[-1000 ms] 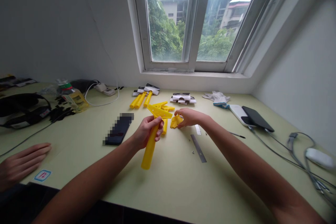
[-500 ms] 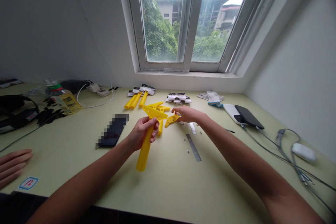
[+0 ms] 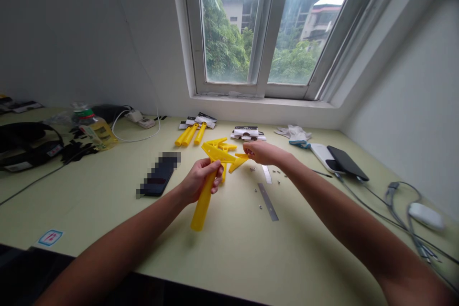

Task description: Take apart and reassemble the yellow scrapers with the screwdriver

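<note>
A yellow plastic scraper handle (image 3: 202, 208) with a wide, flat triangular head is gripped in my left hand (image 3: 206, 177), fingers wrapped below the head. My right hand (image 3: 261, 152) pinches one end of a smaller yellow triangular plate (image 3: 238, 162), just right of that head. More yellow handled pieces (image 3: 228, 147) lie behind, partly covered. On the table under my right forearm are a dark metal blade strip (image 3: 268, 202), a lighter strip (image 3: 267, 174) and several tiny screws or nuts (image 3: 260, 207).
Yellow handles (image 3: 191, 135) with card labels and white-and-black packets (image 3: 248, 133) lie near the window. A phone (image 3: 158, 177) rests left; gloves (image 3: 294, 134), a power bank (image 3: 324, 157), another dark device (image 3: 347, 162) and cables (image 3: 398, 205) are right. A bottle (image 3: 95, 129) stands far left.
My right hand has drawn slightly back, and the plate in its fingers has turned. The view has shifted a little left, and another person's hand at the left edge has gone from sight.
</note>
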The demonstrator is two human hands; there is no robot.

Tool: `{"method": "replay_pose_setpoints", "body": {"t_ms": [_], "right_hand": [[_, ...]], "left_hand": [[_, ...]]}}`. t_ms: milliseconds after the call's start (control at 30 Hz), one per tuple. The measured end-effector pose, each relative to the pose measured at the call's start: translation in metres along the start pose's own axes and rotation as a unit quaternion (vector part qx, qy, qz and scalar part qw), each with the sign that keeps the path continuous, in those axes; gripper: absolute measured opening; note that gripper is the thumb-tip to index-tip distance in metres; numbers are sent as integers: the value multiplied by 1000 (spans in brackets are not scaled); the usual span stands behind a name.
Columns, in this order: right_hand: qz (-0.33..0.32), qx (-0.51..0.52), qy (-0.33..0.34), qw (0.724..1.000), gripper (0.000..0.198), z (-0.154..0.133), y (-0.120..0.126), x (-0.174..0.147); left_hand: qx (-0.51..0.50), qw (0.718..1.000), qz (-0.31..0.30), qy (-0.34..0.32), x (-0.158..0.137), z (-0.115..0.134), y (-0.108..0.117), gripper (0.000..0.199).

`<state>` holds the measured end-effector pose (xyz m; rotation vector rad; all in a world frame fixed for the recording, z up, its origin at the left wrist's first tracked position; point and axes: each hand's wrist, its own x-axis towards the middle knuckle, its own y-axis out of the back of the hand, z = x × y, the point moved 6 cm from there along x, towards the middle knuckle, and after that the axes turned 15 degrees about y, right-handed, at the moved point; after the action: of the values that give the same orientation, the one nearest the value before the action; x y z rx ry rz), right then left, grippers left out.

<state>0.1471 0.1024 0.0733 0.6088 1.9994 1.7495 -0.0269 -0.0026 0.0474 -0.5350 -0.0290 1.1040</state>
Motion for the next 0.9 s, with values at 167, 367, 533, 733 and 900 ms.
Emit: {"method": "replay_pose_setpoints", "body": {"t_ms": [167,367,533,733,900], "right_hand": [[37,61,-37,997,57,-8,8,4],[30,248,-148,957,63,-5,-16,21],[14,259,-190,947,37,3,-26,25],[-4,237,-219,947,23,10,-34,15],[13,192,-214,958,36,10,-28,12]], "left_hand": [[0,1000,0,-3,0,0,0,27],[5,1000,1,-2,-1,0,-2,29],[4,1000,5,-2,-1,0,-1,29],[6,1000,6,5,-1,0,-1,31],[8,1000,6,5,0,-1,-1,30]]}}
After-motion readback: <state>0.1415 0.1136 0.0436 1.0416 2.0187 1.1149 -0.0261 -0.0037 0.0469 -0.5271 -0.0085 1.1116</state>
